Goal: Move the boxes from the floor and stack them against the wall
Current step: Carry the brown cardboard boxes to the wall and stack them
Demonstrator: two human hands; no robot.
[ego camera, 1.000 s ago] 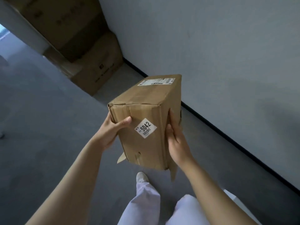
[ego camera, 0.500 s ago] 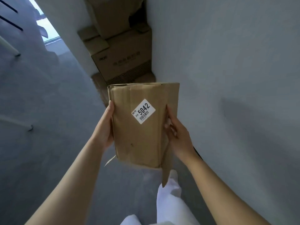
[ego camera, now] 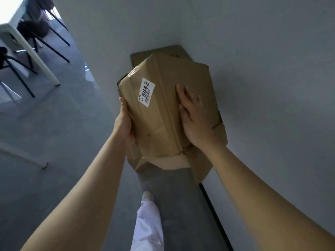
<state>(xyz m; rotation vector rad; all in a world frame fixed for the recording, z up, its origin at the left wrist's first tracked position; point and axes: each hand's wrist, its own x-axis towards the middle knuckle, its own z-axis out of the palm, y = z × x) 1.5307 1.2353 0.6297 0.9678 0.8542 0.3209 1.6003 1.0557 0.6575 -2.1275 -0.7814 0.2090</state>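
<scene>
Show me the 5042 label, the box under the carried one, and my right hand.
5042 label (ego camera: 146, 92), head view, on the printed number.
Lower box (ego camera: 204, 77), head view, bare top flap.
Right hand (ego camera: 194, 116), head view, back of hand.

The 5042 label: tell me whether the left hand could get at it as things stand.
Probably yes. The label sits bare on the box face, just beyond the left hand, nothing covering it. But that hand is gripping the box edge, so reaching means letting go.

Wall (ego camera: 262, 51): plain pale grey, filling the right and upper part of the view.
Skirting (ego camera: 214, 212): dark strip where wall meets floor.
Floor (ego camera: 54, 133): grey carpet.
Table (ego camera: 27, 42): white top and leg, upper left.
Chairs (ego camera: 16, 57): thin black legs, beside the table.
Light (ego camera: 10, 8): bright daylight at the top left corner.
</scene>
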